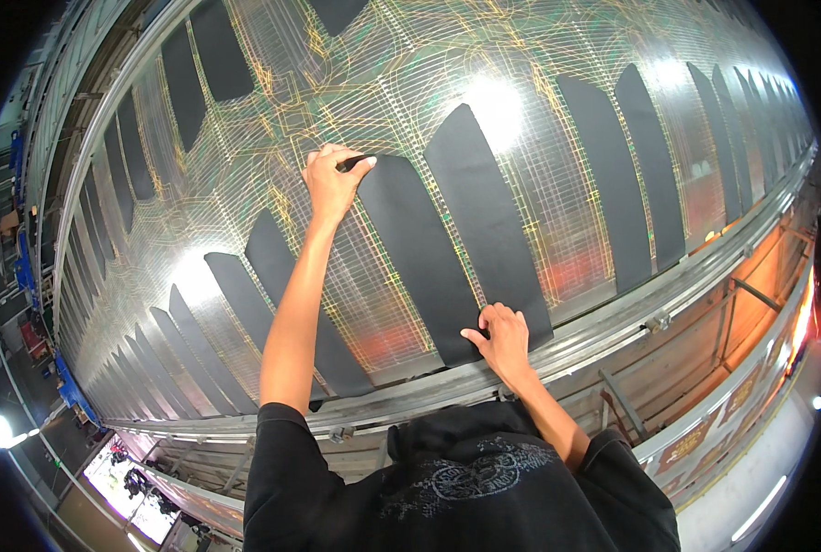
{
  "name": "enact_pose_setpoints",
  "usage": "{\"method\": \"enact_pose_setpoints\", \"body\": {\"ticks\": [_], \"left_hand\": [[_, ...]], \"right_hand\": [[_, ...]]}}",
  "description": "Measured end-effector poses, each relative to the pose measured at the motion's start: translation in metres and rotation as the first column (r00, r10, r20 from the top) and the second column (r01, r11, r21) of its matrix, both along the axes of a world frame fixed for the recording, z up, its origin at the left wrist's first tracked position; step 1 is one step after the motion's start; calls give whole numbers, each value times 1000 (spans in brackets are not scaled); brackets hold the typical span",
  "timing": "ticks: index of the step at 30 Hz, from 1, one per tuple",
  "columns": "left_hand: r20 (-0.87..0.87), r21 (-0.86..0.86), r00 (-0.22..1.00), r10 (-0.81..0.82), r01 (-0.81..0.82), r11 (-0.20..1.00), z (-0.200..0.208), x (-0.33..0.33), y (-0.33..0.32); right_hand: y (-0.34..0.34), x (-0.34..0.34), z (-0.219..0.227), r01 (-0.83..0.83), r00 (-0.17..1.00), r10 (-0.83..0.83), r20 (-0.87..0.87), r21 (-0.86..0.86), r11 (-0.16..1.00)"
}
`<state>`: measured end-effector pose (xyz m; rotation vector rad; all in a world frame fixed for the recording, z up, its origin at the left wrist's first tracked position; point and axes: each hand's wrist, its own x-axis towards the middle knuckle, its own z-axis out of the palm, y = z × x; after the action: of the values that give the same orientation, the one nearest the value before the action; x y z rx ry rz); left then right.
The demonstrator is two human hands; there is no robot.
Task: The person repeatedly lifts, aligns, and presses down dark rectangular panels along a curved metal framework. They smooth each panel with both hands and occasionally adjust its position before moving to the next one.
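A long table top (350, 285), marked with dense yellow, green and white pattern lines, slopes across in front of me. Pairs of black cut panels of smooth sheet material lie along it. My left hand (335, 179) pinches the upper corner of one black panel (410, 244), which is lifted or folded at the fingertips. At that panel's near end, my right hand (500, 339) is closed at its lower right corner; the fingertips are partly hidden. Right beside it lies another black panel (488, 212), flat on the lines.
A metal rail (603, 322) runs along the table's near edge. More black panels (603, 166) lie to the right, others (245, 285) to the left and far side. Bright lamp reflections (493, 110) glare on the surface. An orange-lit frame (751, 304) stands below at right.
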<state>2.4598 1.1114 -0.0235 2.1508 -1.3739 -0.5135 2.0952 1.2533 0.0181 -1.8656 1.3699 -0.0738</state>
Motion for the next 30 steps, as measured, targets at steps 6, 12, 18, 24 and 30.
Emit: {"method": "enact_pose_setpoints", "body": {"ticks": [6, 12, 18, 24, 30], "left_hand": [[11, 9, 1000, -2, 2, 1000, 0, -1, -1], [-28, -31, 1000, 4, -5, 1000, -6, 2, 1], [-14, 11, 1000, -1, 1, 1000, -3, 1, -1], [9, 32, 1000, -5, 4, 999, -1, 2, -1], [198, -109, 980, 1, 21, 994, 6, -16, 3]], "right_hand": [[0, -1, -2, -4, 1000, 4, -13, -13, 1000], [0, -1, -2, -11, 1000, 11, -13, -4, 1000], [1, 0, -4, -12, 999, 12, -37, 6, 1000], [2, 0, -5, -25, 999, 24, -49, -26, 999], [2, -1, -5, -21, 999, 20, -29, -46, 999]]}}
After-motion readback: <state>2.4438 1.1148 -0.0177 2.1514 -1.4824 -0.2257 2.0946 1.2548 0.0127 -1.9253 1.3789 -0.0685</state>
